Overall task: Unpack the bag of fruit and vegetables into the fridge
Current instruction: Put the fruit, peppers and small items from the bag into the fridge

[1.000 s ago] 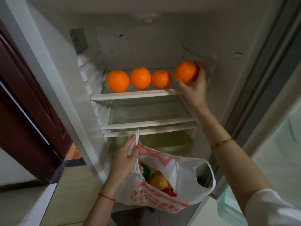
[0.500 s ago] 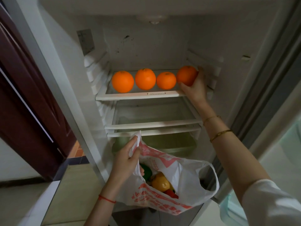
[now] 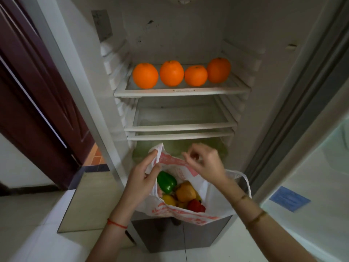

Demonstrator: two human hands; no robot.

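Observation:
Several oranges (image 3: 171, 73) stand in a row on the fridge's top shelf (image 3: 181, 91); the rightmost orange (image 3: 219, 70) sits slightly further back. In front of the fridge hangs a white plastic bag with red print (image 3: 188, 214). My left hand (image 3: 143, 178) is shut on its left handle and holds the mouth apart. Inside lie a green pepper (image 3: 166, 182), a yellow-orange pepper (image 3: 186, 191), a red one (image 3: 195, 205) and a small yellow one (image 3: 169, 199). My right hand (image 3: 204, 163) hovers over the bag's far rim, blurred, fingers curled and apart, holding nothing.
Two lower glass shelves (image 3: 181, 126) are bare. A greenish crisper drawer (image 3: 217, 148) sits behind the bag. The fridge door (image 3: 311, 167) stands open on the right, a dark red room door (image 3: 37, 91) on the left. The lower freezer front (image 3: 181, 235) is below the bag.
My right hand let go of the rightmost orange on the top shelf and came down to the bag's mouth. The view tilted downward. My left hand kept its hold on the bag.

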